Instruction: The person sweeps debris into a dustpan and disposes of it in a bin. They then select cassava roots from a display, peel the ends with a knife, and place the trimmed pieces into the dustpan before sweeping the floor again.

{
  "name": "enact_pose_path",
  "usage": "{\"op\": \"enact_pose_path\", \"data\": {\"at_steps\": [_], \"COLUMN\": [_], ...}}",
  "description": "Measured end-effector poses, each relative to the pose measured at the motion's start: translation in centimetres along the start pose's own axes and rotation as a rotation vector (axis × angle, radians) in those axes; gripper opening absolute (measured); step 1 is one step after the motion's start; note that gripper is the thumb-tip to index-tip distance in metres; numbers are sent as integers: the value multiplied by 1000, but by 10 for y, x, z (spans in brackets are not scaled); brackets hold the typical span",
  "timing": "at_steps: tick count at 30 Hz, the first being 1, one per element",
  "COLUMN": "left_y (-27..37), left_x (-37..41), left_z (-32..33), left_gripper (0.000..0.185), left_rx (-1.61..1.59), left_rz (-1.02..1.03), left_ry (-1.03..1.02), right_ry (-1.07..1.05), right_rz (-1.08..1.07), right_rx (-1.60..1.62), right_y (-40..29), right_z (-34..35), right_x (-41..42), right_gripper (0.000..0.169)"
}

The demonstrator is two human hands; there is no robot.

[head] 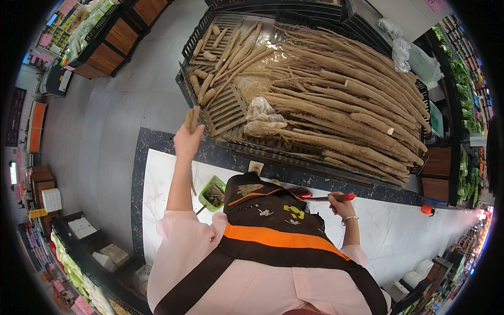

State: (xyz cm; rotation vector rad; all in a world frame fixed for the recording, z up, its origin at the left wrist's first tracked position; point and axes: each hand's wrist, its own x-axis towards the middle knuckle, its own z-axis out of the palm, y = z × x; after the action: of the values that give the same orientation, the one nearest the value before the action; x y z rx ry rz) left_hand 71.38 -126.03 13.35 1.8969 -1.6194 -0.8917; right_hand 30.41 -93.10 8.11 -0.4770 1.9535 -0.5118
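Note:
My left hand (pixel 187 141) grips brown yam pieces (pixel 192 118) beside the near left corner of the display bin. My right hand (pixel 338 204), low beside the apron (pixel 271 204), is closed around a tool with a red handle (pixel 349 197), apparently a knife, its dark narrow part pointing left. Long hairy yams (pixel 346 102) fill the right side of the bin. Short cut yam pieces (pixel 205 88) and thin roots (pixel 236 55) lie at its left. Crumpled clear plastic bags (pixel 263 114) rest on the yams near the front edge.
Black slatted crates (pixel 228 106) form the bin's base and rim (pixel 199 31). A green dustpan (pixel 212 193) with debris stands on the white tiles (pixel 165 177). Plastic bags (pixel 421 59) sit at the bin's far right. Vegetable stands (pixel 75 271) and a wooden display (pixel 118 39) surround the aisle.

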Motion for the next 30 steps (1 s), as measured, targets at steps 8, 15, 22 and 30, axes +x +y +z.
{"op": "enact_pose_path", "data": {"at_steps": [8, 15, 22, 30], "left_y": [63, 83, 90, 85], "left_x": [121, 227, 275, 302], "left_z": [57, 141, 197, 219], "left_gripper": [33, 28, 19, 17], "left_rx": [228, 447, 553, 596], "left_rz": [165, 64, 264, 287], "left_ry": [-267, -387, -149, -111], "right_ry": [-142, -38, 194, 175], "right_rz": [70, 204, -54, 457], "right_rx": [408, 1066, -237, 1039], "right_y": [10, 42, 143, 7], "right_z": [-1, 11, 32, 41], "right_x": [-20, -19, -7, -41], "right_gripper": [26, 46, 16, 20]}}
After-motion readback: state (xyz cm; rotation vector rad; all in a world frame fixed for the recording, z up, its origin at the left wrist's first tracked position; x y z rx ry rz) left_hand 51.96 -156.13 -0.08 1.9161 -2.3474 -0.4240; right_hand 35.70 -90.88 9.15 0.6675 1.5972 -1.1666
